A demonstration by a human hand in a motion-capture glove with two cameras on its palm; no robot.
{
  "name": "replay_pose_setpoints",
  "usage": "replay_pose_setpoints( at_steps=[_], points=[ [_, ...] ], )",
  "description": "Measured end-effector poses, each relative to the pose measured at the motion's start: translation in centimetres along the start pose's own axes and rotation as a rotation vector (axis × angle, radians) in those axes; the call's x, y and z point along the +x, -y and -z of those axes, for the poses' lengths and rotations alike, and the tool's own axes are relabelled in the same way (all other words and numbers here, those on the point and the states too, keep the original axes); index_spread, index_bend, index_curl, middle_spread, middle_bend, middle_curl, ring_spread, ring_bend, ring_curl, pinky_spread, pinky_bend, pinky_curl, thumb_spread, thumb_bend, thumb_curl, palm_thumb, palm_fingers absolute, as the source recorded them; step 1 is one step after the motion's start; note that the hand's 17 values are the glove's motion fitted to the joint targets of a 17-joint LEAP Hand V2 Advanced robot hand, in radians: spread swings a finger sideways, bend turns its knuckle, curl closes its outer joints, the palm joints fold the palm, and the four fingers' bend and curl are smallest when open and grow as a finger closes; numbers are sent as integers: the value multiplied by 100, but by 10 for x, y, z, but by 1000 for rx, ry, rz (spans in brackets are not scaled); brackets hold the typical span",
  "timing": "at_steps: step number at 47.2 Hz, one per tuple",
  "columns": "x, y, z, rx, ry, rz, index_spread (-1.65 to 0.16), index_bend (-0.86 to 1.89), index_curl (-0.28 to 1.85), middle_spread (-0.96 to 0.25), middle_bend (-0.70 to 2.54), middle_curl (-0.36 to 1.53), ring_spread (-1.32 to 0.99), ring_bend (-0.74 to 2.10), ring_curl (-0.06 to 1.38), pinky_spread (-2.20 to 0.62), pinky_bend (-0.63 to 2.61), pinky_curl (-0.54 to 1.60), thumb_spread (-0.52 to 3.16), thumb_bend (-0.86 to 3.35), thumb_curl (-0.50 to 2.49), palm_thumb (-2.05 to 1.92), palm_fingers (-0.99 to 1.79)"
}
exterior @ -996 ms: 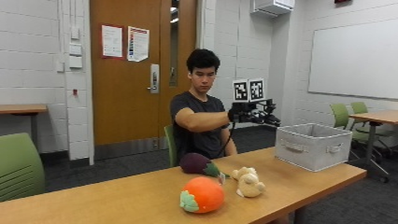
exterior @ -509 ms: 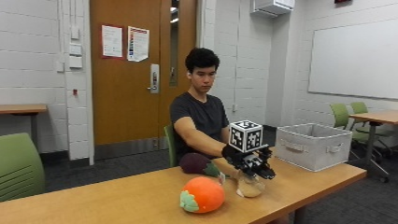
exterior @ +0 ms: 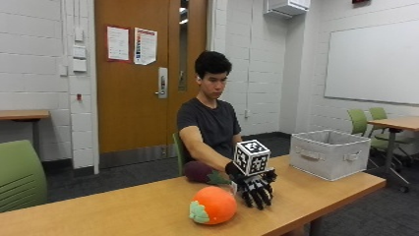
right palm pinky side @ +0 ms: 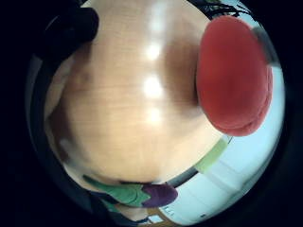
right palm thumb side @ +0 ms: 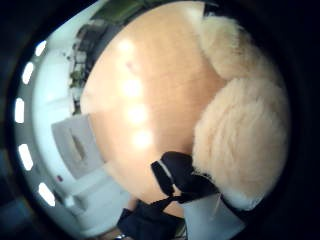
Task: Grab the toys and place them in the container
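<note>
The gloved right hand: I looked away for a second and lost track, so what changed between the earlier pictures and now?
The black-gloved right hand came down from chest height onto the table, over the cream fluffy plush toy, which it now hides in the outside view; whether it grips it is unclear. The orange plush fruit, purple plush eggplant, grey fabric container and wooden table stayed put.

A round orange-red plush toy (right palm pinky side: 234, 75) is lying on the pale wooden table (right palm pinky side: 137, 109). A purple plush eggplant with green leaves (right palm pinky side: 142, 194) is sitting at the table's edge.
</note>
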State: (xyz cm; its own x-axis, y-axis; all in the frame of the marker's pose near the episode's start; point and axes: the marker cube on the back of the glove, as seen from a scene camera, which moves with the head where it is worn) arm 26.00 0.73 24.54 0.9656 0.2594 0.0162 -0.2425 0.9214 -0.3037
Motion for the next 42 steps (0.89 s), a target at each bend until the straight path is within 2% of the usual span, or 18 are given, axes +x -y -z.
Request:
replay_pose_setpoints(
  at_steps=[1,3,4,5,11,12,19,30,42],
  points=[
    [0,0,1,6,-3,-2,-36,31,46,-5,1,20,-23,28,20,-10,80,43,96,-3,17,-1,1],
    [-1,-1,2,24,-9,-4,-37,42,49,-6,4,19,-26,38,23,-13,76,42,99,1,19,6,15],
    [-2,-1,3,35,-11,-3,-37,37,47,-5,4,18,-25,36,22,-12,80,43,99,-1,19,3,7],
    [-4,-2,4,48,-11,0,-38,51,53,-6,6,18,-27,44,25,-14,75,42,102,3,21,10,21],
    [-14,-9,7,128,-8,29,-39,68,59,-12,18,19,-35,55,28,-20,70,39,111,8,24,22,46],
    [-15,-11,7,141,-14,32,-39,69,61,-15,22,20,-38,59,29,-22,71,39,113,10,25,26,60],
    [-15,-13,13,186,-65,38,-38,52,62,-27,33,25,-46,79,35,-38,87,40,115,19,34,47,103],
    [-19,-14,33,194,-60,34,-39,36,73,-37,57,37,-47,92,44,-45,85,42,88,20,49,64,112],
    [-74,-36,140,355,-9,108,-43,28,85,-41,66,44,-47,95,46,-46,86,41,75,18,60,66,111]
  ],
)
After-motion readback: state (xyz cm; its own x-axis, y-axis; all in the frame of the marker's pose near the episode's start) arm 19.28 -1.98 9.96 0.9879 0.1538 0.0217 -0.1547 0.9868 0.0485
